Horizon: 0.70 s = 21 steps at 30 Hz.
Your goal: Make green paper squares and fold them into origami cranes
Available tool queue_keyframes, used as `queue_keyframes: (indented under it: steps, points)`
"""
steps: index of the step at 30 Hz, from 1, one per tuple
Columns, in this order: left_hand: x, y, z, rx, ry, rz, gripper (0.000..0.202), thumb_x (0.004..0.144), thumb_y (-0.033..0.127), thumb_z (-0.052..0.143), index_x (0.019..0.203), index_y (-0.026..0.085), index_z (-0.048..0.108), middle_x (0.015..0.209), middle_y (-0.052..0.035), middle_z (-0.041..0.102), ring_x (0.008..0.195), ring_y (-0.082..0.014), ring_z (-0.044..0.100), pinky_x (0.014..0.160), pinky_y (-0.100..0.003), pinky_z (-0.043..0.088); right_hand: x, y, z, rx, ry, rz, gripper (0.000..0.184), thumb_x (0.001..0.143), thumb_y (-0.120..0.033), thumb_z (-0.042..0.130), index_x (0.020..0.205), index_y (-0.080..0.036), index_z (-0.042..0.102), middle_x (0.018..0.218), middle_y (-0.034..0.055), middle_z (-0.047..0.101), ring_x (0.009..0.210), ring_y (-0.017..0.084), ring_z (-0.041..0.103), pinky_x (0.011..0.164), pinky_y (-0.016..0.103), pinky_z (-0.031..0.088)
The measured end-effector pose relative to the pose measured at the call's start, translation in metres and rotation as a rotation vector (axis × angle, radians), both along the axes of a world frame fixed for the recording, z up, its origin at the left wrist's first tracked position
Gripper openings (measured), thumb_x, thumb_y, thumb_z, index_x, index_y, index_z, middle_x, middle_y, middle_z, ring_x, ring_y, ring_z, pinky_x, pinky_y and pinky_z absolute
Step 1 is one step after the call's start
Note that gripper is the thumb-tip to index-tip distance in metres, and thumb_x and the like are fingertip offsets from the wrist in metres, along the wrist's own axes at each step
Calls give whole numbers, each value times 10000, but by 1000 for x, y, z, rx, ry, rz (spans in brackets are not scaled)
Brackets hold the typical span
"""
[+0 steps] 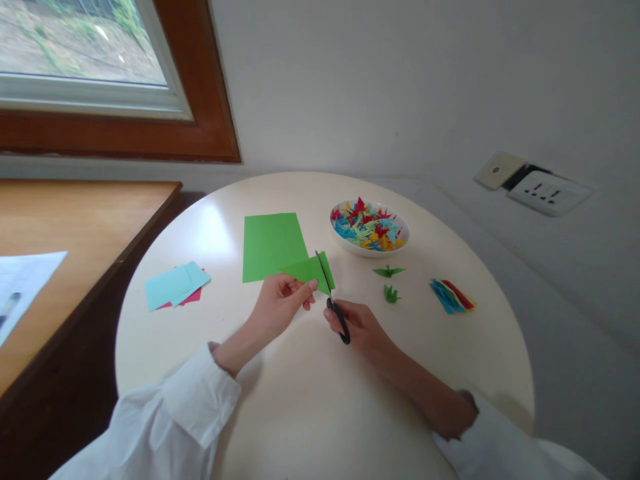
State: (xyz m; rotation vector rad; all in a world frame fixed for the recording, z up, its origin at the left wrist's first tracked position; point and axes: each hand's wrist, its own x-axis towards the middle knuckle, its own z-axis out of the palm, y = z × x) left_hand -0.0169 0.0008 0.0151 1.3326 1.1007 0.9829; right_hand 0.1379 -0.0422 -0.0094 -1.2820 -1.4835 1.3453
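Observation:
My left hand point(283, 300) pinches a small piece of green paper point(303, 268) between thumb and fingers. In my right hand point(363, 327) is a pair of scissors point(340, 322) with black handles, its blades lying across the right end of that piece. A narrow part of the paper shows to the right of the blades; whether it is cut through I cannot tell. Behind my left hand a larger green sheet point(273, 243) lies flat on the table. To the right of the scissors sit two small folded green paper cranes point(389, 271).
A white bowl point(370, 252) of colourful folded paper cranes stands at the back right of the round white table point(280, 427). Coloured paper strips point(453, 297) lie at the right, light blue and red paper pieces point(175, 285) at the left. A wooden desk point(90, 213) adjoins on the left.

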Motion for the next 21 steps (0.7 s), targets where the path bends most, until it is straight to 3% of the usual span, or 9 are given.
queue_keyframes:
  steps: [6,9,13,17,21]
  points:
    - [-3,4,-4,-3,-96,37,281,637,349,732,488,138,621,489,-20,620,499,-121,558,549,-245,448,2,1,1,-23,0,-16,505,704,-639,561,549,-203,358,526,-61,289,498,79,251,478,263,182]
    - [-5,7,-7,-120,-426,44,216,634,288,757,545,145,622,630,-27,674,665,-150,630,728,-293,499,1,1,4,-56,70,-8,514,688,-649,572,541,-200,371,511,-60,311,490,77,249,480,265,175]
    - [-6,10,-7,-396,-897,-110,168,673,224,736,622,155,592,953,-81,691,1014,-248,620,943,-440,438,-2,1,5,-140,259,51,514,656,-630,624,506,-192,401,490,-49,367,476,75,278,494,278,181]
    - [-6,8,-9,-489,-968,-253,147,764,271,659,748,130,618,1125,-176,634,1143,-285,554,992,-446,395,-7,0,2,-300,491,121,471,638,-543,696,515,-178,425,509,-65,374,447,53,270,497,271,197]
    - [-3,6,-13,-499,-983,-315,170,827,278,578,780,120,617,1187,-197,606,1164,-289,537,980,-464,408,-8,-2,1,-467,630,154,420,656,-495,713,592,-172,452,531,-78,382,448,45,271,504,246,232]
